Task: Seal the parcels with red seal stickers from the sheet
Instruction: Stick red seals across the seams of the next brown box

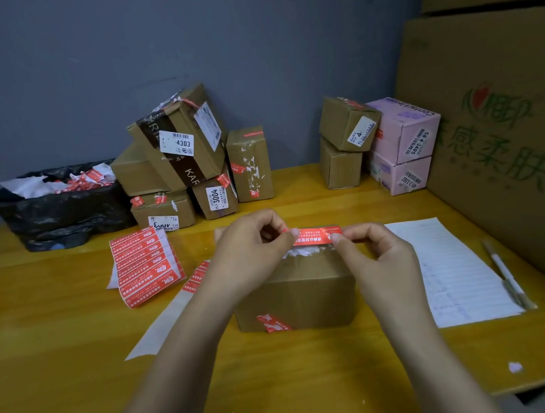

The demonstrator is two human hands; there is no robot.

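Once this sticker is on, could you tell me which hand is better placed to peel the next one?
Likely the left hand: the sticker sheets lie left of the parcel, while the right hand would have to cross the parcel. Both hands now pinch the red sticker.

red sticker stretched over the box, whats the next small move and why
Probably lower the red sticker onto the far top edge of the brown box and press it flat. The left hand and right hand pinch its ends, holding it taut above that edge, and the near face already carries a seal.
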